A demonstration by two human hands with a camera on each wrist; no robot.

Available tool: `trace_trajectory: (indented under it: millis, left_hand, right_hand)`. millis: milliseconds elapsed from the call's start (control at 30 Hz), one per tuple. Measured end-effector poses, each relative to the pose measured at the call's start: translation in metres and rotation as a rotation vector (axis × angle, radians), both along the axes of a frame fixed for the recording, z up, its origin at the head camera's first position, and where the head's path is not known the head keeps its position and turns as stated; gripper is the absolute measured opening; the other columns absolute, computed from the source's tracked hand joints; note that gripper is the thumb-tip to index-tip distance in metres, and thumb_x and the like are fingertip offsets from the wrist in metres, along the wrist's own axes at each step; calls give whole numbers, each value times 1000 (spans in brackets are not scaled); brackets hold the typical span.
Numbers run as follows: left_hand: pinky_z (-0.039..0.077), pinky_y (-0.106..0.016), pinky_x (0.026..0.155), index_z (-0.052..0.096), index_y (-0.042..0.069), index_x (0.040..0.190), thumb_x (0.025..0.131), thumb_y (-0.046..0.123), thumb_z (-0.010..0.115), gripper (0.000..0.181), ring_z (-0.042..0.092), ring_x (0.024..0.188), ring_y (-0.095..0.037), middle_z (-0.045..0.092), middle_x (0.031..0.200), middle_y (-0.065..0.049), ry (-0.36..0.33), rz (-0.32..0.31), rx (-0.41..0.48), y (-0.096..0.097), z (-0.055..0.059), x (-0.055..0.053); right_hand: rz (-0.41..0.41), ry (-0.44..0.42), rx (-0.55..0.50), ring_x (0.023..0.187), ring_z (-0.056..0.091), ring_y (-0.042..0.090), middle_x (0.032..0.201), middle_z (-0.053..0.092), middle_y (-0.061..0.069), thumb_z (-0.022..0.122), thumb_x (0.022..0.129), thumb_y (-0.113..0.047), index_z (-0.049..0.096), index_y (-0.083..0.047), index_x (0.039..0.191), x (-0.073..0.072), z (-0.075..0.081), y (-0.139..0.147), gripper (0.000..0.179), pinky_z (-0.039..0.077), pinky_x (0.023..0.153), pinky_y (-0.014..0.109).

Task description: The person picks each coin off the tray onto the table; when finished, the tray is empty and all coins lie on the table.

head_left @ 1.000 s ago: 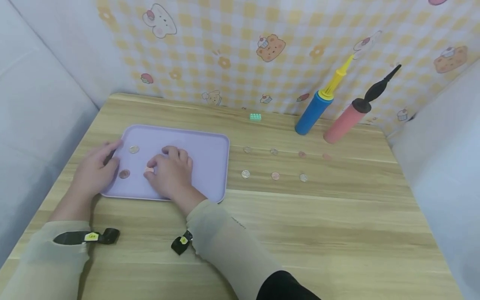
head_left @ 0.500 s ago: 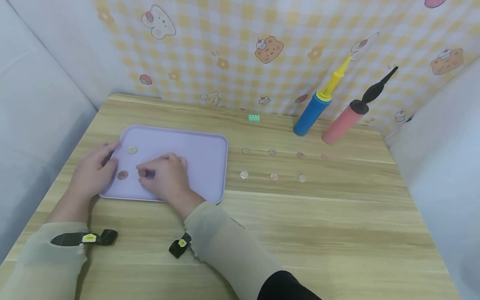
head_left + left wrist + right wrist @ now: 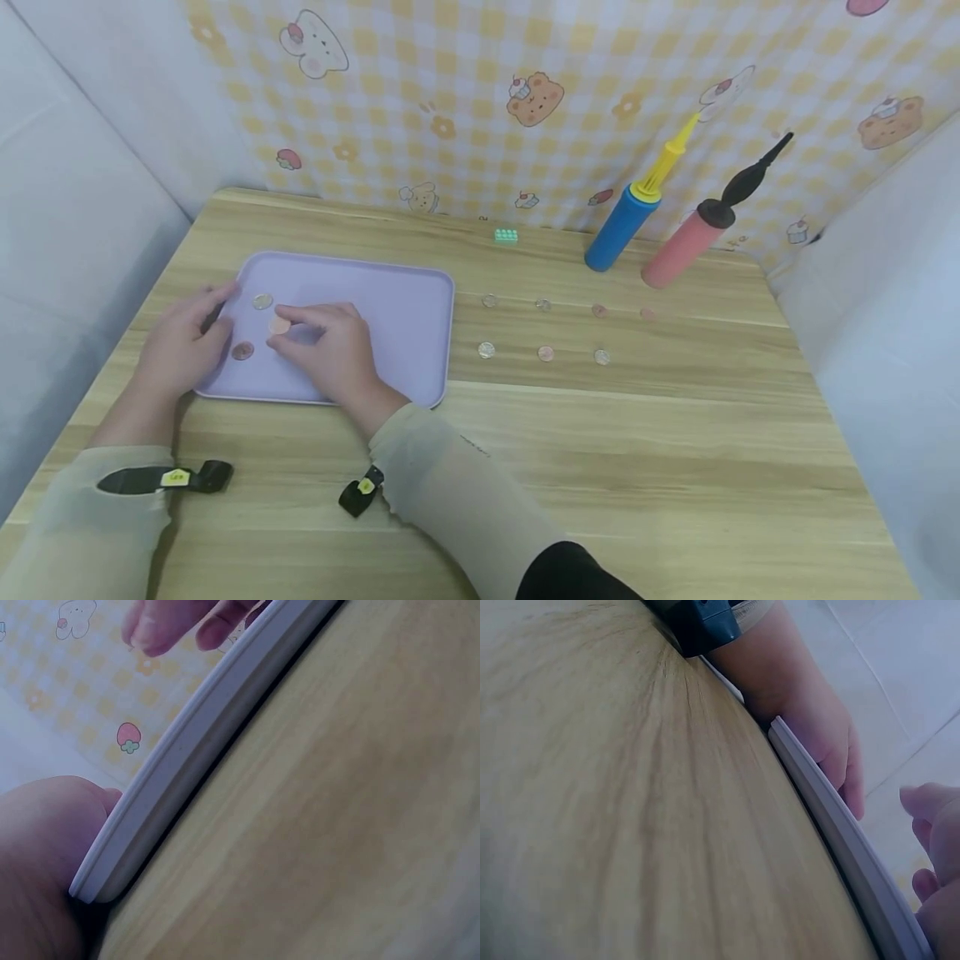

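Observation:
My right hand point(image 3: 333, 346) pinches a pale copper-coloured coin point(image 3: 279, 325) between thumb and forefinger, its face turned up to the head camera, over the lilac tray point(image 3: 397, 333). Along the tray's left edge rests my left hand point(image 3: 180, 346), forefinger by the rim and thumb reaching inside. A silver coin point(image 3: 262, 301) and a darker copper coin point(image 3: 242, 350) lie in the tray near that thumb. The left wrist view has the tray's side wall point(image 3: 210, 742) across it. In the right wrist view the held coin is hidden.
Right of the tray, several silver and copper coins lie in two rows on the wooden table point(image 3: 600, 450), one silver coin point(image 3: 486, 350) nearest the tray. Behind stand a blue-and-yellow hand pump point(image 3: 622, 225), a pink-and-black hand pump point(image 3: 682, 250) and a small green toy brick point(image 3: 506, 236).
My right hand has lifted the coin from the tray surface, moved slightly left and turned the coin's face upward. The left hand keeps its place at the tray edge.

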State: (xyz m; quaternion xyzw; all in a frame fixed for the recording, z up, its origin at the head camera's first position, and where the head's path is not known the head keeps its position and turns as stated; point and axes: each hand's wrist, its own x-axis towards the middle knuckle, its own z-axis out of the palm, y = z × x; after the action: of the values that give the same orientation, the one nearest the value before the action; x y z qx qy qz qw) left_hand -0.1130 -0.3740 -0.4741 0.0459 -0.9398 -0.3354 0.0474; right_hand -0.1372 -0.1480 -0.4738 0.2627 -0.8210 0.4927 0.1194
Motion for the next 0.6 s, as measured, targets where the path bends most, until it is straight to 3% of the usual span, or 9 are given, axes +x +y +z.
trace_trajectory:
  millis: [233, 600]
  left_hand:
    - [13, -76, 123, 41, 1, 162, 110, 14, 42, 53, 22, 153, -60, 31, 162, -41, 9, -7, -4, 0, 0, -2]
    - [14, -76, 123, 42, 1, 161, 111, 16, 43, 53, 23, 154, -59, 32, 163, -39, 11, -7, -7, -1, -1, -1]
  right_hand:
    - [5, -105, -23, 107, 56, -5, 111, 81, -8, 97, 82, -20, 84, -19, 116, 1, 2, 2, 37, 40, 93, 7]
    - [87, -105, 28, 103, 59, -7, 109, 81, -10, 96, 82, -22, 84, -19, 116, 0, 3, 7, 37, 41, 93, 5]
